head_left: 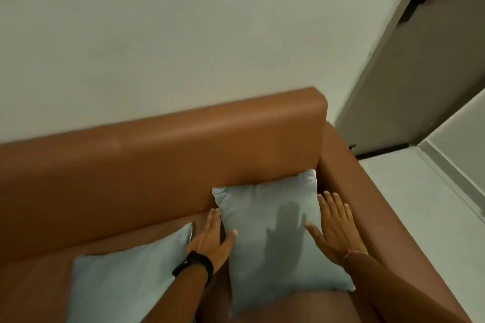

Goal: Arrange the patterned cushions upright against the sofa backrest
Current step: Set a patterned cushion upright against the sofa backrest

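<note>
Two flat, released hands, left hand (214,237) and right hand (334,227), flanked the right cushion (273,238) leaning on the backrest (162,149); another cushion (126,283) lay left.

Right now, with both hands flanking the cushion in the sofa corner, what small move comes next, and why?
Probably release it and reach for the second cushion. The corner cushion already leans against the backrest, left hand and right hand open at its sides, while the second one lies on the seat, away from the backrest.
</note>
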